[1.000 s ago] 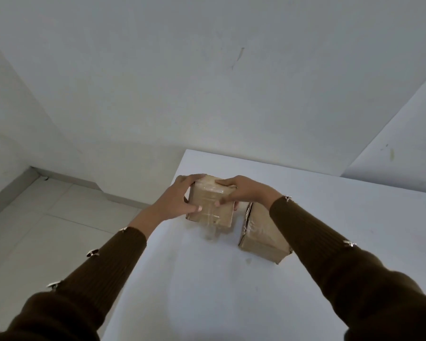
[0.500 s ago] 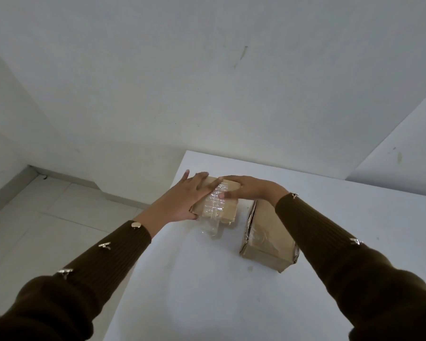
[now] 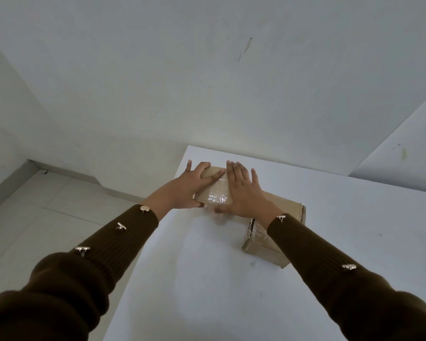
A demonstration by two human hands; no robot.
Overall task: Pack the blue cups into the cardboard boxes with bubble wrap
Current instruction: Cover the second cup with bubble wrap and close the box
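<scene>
Head view: flat hands (image 3: 241, 190) press taped cardboard box (image 3: 213, 190).

A white counter (image 3: 207, 279) fills the lower middle of the view, its far left corner near the wall. Its surface is matte, with a few faint smudges and small specks. A pale grey-white wall (image 3: 182, 82) rises behind it, with a thin dark streak (image 3: 246, 48) high on the right. To the right, a second wall plane (image 3: 408, 153) slants away, carrying a small yellowish stain (image 3: 403, 153). On the left lies a floor of light tiles (image 3: 47, 205) with visible joints. A low skirting (image 3: 67, 172) runs along the foot of the wall.
</scene>
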